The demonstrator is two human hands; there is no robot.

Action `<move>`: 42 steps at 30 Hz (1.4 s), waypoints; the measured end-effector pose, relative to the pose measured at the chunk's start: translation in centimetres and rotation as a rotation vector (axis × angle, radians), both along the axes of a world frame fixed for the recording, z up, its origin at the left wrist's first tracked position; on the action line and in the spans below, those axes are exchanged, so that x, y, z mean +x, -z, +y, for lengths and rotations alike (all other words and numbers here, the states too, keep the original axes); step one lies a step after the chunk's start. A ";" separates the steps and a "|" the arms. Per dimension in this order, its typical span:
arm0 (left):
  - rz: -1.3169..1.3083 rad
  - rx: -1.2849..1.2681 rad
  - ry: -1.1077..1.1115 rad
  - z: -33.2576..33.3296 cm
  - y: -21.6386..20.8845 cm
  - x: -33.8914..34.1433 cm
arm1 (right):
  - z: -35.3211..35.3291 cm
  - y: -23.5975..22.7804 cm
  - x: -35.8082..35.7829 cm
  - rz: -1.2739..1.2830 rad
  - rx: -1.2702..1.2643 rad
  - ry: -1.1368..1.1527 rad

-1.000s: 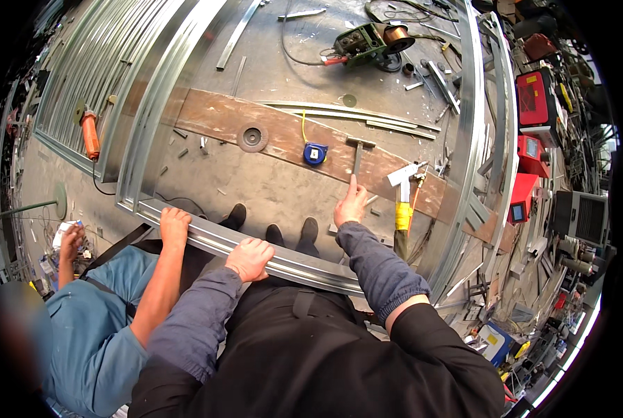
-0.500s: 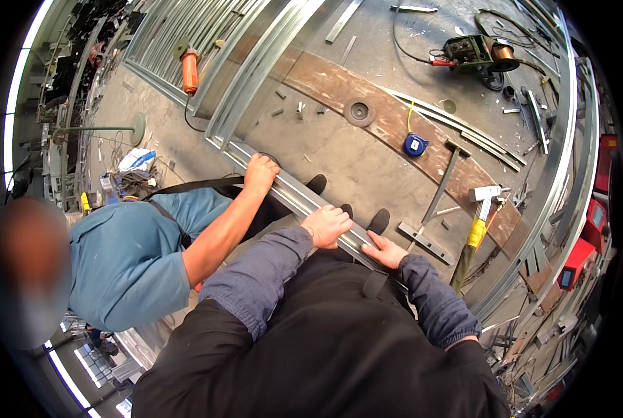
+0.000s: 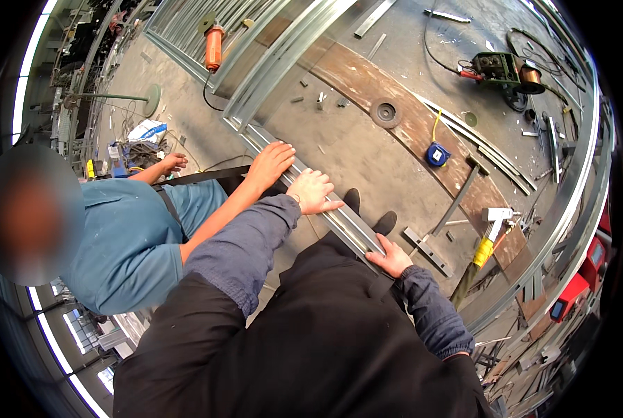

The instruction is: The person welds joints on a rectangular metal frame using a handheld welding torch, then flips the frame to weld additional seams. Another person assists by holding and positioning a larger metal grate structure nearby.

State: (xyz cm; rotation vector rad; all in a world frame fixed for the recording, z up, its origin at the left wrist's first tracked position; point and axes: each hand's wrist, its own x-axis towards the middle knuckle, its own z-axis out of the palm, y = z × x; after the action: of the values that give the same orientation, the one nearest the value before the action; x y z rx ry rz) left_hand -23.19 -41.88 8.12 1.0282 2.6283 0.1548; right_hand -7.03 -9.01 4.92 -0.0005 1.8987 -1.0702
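The right hand (image 3: 391,258), beside the grey T-shaped steel tool (image 3: 456,198) a second ago, now touches the long silvery metal rail (image 3: 352,223) before the lap, its grip unclear. The left hand (image 3: 311,191) lies open across it. Beyond its far edge, grey concrete floor (image 3: 353,157) extends to a rust-brown flat strip (image 3: 353,76).

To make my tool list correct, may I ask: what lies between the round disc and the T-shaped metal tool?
In the head view, a blue tape measure lies between the round disc and the T-shaped metal tool.
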 end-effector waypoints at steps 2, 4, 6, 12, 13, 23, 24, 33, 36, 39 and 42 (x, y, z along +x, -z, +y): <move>0.061 0.044 0.028 -0.4 0.4 -0.1 | 0.1 0.6 0.1 0.017 -0.011 0.010; 0.043 0.069 0.022 -0.4 0.6 -0.5 | 0.0 0.9 0.3 0.016 -0.002 0.021; 0.050 0.111 0.013 -0.9 1.0 -0.3 | -0.2 -0.3 -0.4 -0.015 0.001 0.014; -0.113 -0.022 0.118 -4.2 0.6 -4.8 | -0.6 -0.9 -1.1 -0.028 -0.023 0.023; -0.140 -0.091 0.116 -5.3 0.0 -6.7 | -0.6 -0.5 -1.1 -0.024 -0.019 0.022; 0.096 0.198 0.017 -15.9 0.7 -11.6 | -1.1 -0.4 -1.2 -0.005 -0.008 -0.004; 0.099 0.204 0.008 -16.1 1.0 -11.6 | -1.3 -0.6 -1.4 -0.013 0.003 -0.011; 0.065 0.299 -0.048 -16.8 1.8 -11.8 | -0.4 2.5 -2.9 -0.213 -0.118 -0.049; 0.058 0.342 -0.063 -17.3 2.4 -11.6 | -3.5 2.9 -6.4 -0.224 -0.227 -0.046; 0.067 0.372 -0.063 -17.5 2.4 -11.8 | -9.4 3.3 -11.1 -0.129 -0.333 -0.102; 0.071 0.410 -0.069 -17.8 2.8 -11.6 | -14.9 4.1 -14.4 -0.085 -0.365 -0.092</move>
State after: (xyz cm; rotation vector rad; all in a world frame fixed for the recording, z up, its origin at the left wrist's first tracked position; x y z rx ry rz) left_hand -34.77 -59.67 5.29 1.0796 2.7626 0.7091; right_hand -21.46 -23.87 0.86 -0.2435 1.5900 -1.3177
